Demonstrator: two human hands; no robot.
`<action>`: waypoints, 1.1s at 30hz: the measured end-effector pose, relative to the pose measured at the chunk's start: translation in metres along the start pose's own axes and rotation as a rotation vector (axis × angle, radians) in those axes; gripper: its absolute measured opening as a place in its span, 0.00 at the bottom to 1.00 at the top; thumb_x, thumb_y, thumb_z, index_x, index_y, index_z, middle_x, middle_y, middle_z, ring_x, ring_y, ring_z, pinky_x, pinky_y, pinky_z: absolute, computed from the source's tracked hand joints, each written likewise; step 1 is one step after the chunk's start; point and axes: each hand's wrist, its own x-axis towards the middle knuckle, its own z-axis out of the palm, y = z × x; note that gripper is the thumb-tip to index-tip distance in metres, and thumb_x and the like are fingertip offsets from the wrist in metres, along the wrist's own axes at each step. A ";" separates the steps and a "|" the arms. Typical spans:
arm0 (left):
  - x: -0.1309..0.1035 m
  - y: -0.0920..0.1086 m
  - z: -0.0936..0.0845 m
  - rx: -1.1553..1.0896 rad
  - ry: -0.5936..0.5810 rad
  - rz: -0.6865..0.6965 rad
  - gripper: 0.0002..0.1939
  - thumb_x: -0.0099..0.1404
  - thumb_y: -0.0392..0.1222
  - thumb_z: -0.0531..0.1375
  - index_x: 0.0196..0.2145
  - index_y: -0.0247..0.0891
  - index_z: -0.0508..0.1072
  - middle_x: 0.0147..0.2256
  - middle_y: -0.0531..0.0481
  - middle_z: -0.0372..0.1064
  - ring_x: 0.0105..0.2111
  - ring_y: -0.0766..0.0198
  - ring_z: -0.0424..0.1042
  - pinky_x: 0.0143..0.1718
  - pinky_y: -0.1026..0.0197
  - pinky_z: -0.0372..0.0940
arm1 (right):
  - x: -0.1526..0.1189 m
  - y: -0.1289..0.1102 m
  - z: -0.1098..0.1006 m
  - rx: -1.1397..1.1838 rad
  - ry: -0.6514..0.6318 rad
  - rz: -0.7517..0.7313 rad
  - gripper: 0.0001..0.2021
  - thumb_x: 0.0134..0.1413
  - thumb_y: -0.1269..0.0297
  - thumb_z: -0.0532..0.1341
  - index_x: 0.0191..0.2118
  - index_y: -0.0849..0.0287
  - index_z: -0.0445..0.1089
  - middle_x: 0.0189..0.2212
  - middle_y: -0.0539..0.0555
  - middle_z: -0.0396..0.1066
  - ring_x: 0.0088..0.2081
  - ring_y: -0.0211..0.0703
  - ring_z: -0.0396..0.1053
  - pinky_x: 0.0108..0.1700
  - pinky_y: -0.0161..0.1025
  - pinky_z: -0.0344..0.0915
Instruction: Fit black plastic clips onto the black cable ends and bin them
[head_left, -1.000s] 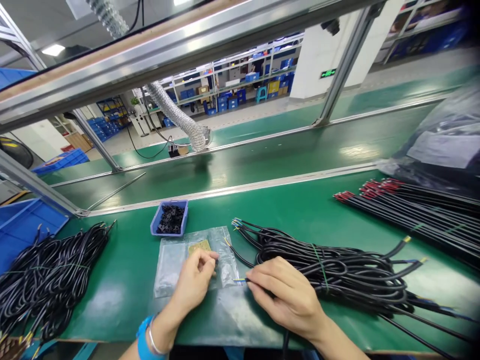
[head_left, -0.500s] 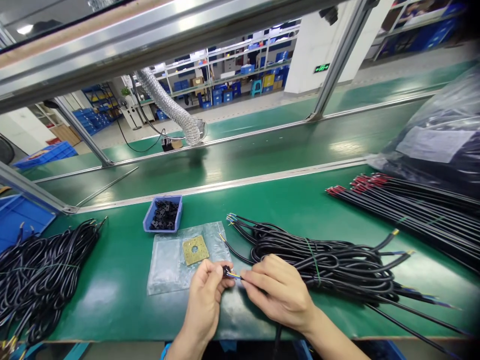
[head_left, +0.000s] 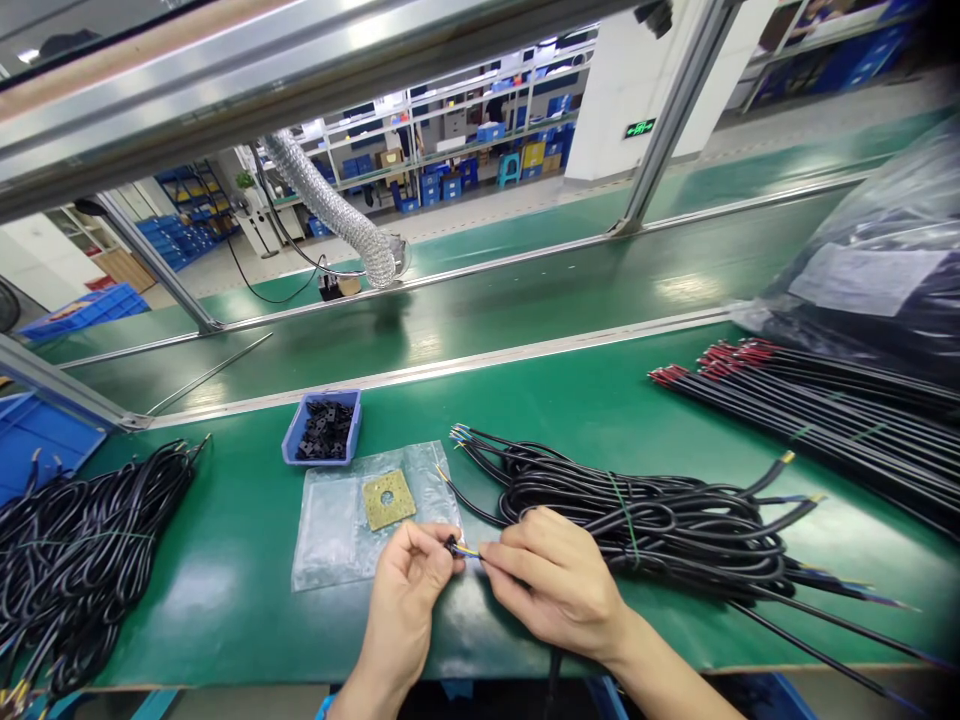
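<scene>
Behind a metal frame (head_left: 645, 140), stocked shelves (head_left: 450, 130) stand near a white pillar (head_left: 609, 100) with a green sign (head_left: 640, 129).

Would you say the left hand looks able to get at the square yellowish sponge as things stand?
Probably yes: the square yellowish sponge lies uncovered on the plastic bag, just beyond the left hand, though its fingers now hold a small black part.

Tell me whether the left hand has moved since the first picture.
Yes. Against the yellow square pad, which it partly covered then, the left hand has shifted right and nearer the person, up to the wire ends.
</scene>
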 end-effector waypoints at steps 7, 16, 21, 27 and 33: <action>0.002 -0.010 -0.005 0.030 0.010 0.069 0.16 0.53 0.48 0.72 0.27 0.37 0.70 0.39 0.47 0.72 0.40 0.60 0.71 0.44 0.60 0.65 | 0.001 0.000 -0.003 -0.011 -0.027 -0.027 0.07 0.53 0.76 0.61 0.36 0.59 0.73 0.23 0.50 0.71 0.24 0.36 0.61 0.27 0.38 0.55; -0.001 -0.021 0.006 0.007 -0.012 0.058 0.19 0.48 0.44 0.75 0.29 0.39 0.69 0.37 0.45 0.74 0.39 0.59 0.74 0.41 0.61 0.68 | 0.000 0.002 -0.007 -0.026 -0.073 -0.056 0.07 0.56 0.74 0.60 0.40 0.61 0.71 0.27 0.52 0.72 0.27 0.37 0.65 0.30 0.39 0.57; 0.000 -0.036 0.011 -0.125 0.047 -0.013 0.23 0.46 0.44 0.76 0.38 0.40 0.73 0.35 0.50 0.73 0.32 0.66 0.72 0.38 0.65 0.67 | -0.005 0.004 -0.015 -0.053 -0.127 0.005 0.06 0.58 0.76 0.58 0.40 0.62 0.69 0.29 0.53 0.72 0.31 0.40 0.66 0.35 0.41 0.57; 0.002 -0.044 0.015 -0.088 0.098 0.057 0.17 0.39 0.44 0.78 0.29 0.40 0.80 0.31 0.53 0.68 0.27 0.69 0.68 0.30 0.67 0.64 | -0.008 0.004 -0.015 -0.047 -0.195 0.041 0.05 0.62 0.74 0.54 0.37 0.61 0.66 0.25 0.51 0.67 0.29 0.40 0.60 0.33 0.41 0.53; 0.003 -0.037 0.022 0.024 0.011 0.135 0.13 0.40 0.42 0.77 0.26 0.42 0.82 0.27 0.51 0.72 0.28 0.64 0.71 0.32 0.63 0.66 | -0.009 0.005 -0.015 -0.009 -0.221 0.039 0.07 0.63 0.72 0.53 0.35 0.60 0.65 0.24 0.51 0.66 0.27 0.39 0.58 0.32 0.41 0.50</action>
